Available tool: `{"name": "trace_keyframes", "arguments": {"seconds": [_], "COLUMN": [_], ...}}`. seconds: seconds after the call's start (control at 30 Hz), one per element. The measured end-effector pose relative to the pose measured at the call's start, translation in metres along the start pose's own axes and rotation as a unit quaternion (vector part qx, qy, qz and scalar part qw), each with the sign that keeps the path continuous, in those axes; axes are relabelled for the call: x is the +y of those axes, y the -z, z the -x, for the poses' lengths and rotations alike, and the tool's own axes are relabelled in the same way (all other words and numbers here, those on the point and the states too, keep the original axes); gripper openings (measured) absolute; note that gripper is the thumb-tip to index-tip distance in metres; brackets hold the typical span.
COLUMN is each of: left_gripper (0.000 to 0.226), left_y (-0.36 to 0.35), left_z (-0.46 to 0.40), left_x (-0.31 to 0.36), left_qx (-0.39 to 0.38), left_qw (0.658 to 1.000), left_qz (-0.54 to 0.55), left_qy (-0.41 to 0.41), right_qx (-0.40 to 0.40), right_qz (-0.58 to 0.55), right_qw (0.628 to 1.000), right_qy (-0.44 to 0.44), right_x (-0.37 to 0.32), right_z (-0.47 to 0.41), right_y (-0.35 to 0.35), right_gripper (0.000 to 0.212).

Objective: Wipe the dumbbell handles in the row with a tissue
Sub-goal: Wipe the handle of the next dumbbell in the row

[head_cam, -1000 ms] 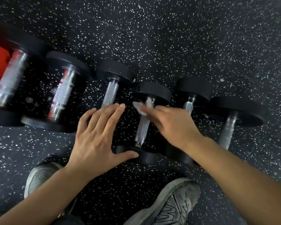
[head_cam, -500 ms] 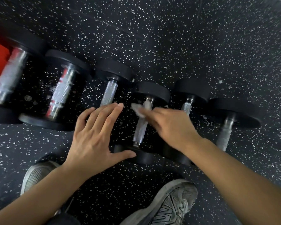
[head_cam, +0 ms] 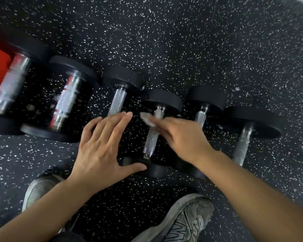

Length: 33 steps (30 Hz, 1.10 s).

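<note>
Pinching the tissue, the right hand's fingers have crept slightly up the fourth handle at frame centre, nearing its upper end. Left hand stays flat, fingers spread, holding nothing; two handles on the right look unwiped.

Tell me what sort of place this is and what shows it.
Most likely a gym's weights area. Six dumbbells lie in a row on black speckled rubber flooring, the kind gyms use. The right hand is rubbing a tissue along one handle, while the left hand rests spread open beside it.
</note>
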<state>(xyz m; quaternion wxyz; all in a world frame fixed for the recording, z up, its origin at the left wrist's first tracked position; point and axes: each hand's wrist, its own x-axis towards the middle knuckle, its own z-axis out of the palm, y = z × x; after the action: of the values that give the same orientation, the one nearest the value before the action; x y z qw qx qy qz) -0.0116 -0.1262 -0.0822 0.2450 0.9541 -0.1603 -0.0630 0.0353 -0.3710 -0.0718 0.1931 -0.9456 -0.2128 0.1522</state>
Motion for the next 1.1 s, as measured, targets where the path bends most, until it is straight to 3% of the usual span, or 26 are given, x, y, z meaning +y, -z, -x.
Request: {"name": "trace_keyframes", "arguments": {"seconds": [0.13,0.37,0.47,0.6,0.7,0.87,1.03,1.1], "left_gripper": [0.127,0.125,0.124,0.123,0.124,0.123,0.119,0.115], "left_y": [0.0,0.0,0.001,0.002,0.001,0.001,0.001,0.001], "left_z": [0.0,0.0,0.0,0.0,-0.001,-0.001,-0.002,-0.004], "left_x": [0.001,0.002,0.003,0.002,0.002,0.002,0.005,0.009], "left_qx": [-0.007,-0.01,-0.014,-0.018,-0.019,-0.019,-0.007,0.006], "left_qw": [1.0,1.0,1.0,1.0,1.0,1.0,1.0,0.999], "left_qz": [0.006,0.013,0.013,0.008,0.008,0.012,0.022,0.034], "left_qy": [0.015,0.014,0.013,0.012,0.013,0.007,0.002,0.013], "right_qx": [-0.003,-0.172,-0.118,0.035,0.076,0.023,-0.13,-0.131], "right_qz": [0.039,0.049,0.054,0.01,0.027,0.031,-0.003,-0.013], "right_qw": [0.998,0.979,0.989,0.999,0.995,0.999,0.99,0.989], "right_qy": [-0.039,0.097,0.076,-0.021,-0.063,-0.006,0.047,0.062], "right_x": [0.012,-0.004,0.0,0.01,0.015,0.0,-0.012,-0.015], "right_z": [-0.008,0.016,0.01,-0.001,-0.01,0.004,0.018,0.025], "right_y": [-0.003,-0.008,-0.01,-0.005,-0.006,-0.013,-0.004,0.0], "right_gripper": [0.045,0.052,0.05,0.04,0.039,0.039,0.044,0.043]}}
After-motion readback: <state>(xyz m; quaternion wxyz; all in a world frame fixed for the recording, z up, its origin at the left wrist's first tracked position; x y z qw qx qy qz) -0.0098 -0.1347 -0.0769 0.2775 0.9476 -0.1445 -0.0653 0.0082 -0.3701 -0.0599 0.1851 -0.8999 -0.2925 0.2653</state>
